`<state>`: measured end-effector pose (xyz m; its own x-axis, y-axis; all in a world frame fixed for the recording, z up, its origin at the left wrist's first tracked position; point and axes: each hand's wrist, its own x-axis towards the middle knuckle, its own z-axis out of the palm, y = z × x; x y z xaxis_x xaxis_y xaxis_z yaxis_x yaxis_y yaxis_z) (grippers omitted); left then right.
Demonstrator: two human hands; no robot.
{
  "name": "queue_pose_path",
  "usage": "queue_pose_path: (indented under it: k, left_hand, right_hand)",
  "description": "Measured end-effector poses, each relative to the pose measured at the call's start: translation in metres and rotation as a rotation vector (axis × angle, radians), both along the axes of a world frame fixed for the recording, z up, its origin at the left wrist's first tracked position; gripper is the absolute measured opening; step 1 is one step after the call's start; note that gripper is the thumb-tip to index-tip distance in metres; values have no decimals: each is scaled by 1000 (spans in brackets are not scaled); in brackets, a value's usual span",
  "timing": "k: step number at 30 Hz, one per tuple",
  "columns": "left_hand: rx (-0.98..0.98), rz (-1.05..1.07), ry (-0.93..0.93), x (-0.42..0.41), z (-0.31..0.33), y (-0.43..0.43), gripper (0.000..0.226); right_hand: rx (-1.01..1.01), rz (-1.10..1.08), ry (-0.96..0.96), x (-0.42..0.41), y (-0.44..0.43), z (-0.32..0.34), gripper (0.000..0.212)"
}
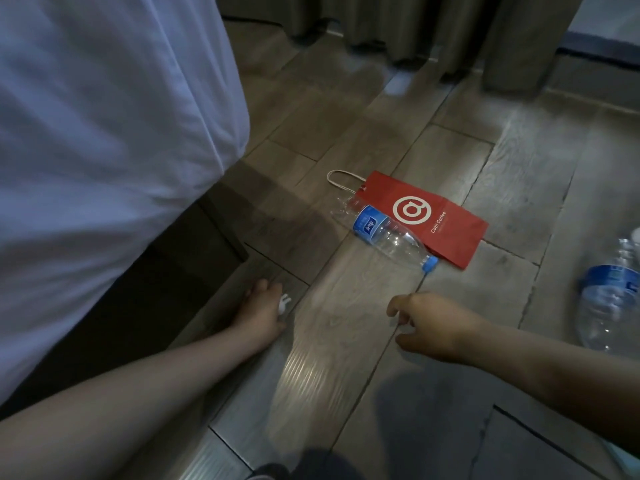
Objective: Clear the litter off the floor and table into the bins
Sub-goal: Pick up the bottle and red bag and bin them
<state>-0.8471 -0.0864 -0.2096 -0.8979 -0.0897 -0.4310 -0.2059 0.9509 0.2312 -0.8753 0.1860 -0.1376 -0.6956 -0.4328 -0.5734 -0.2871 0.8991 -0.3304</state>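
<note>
A flat red paper bag [446, 233] with a white logo and a string handle lies on the wooden floor. An empty clear plastic bottle [391, 237] with a blue label and blue cap lies across the bag's near edge. A second clear bottle [609, 299] with a blue label lies at the right edge. My left hand [258, 308] is low by the bed base, fingers curled round a small white scrap [284, 302] that peeks out beside them. My right hand [427, 323] hovers over the floor just short of the first bottle's cap, fingers loosely curled and holding nothing.
A bed with a white sheet [104, 133] and a dark base [145, 289] fills the left side. Brown curtains [433, 29] hang at the back. Bare wooden floor [346, 341] lies between my hands. No bin is in view.
</note>
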Motion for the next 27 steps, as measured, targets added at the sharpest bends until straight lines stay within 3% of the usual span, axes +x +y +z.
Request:
queue_pose_path:
  k: [7,19,21,25,27]
  left_hand:
    - [59,-110,25,-7,1,41,38]
    - [143,-494,69,-33,7,144,48]
    - [88,-523,160,-43,10,146,62]
    - [-140,-583,239,-70,11,149,122]
    - [-205,-625,259,-84,7,152,139]
  right_hand:
    - [19,-68,-29,7,46,-10,43]
    - [38,-206,-21,11,113,-24,45]
    - [41,-224,-6,7,121,-25,45]
    - [41,-284,22,3,139,-31,45]
    - [35,-310,20,3,145,-34,45]
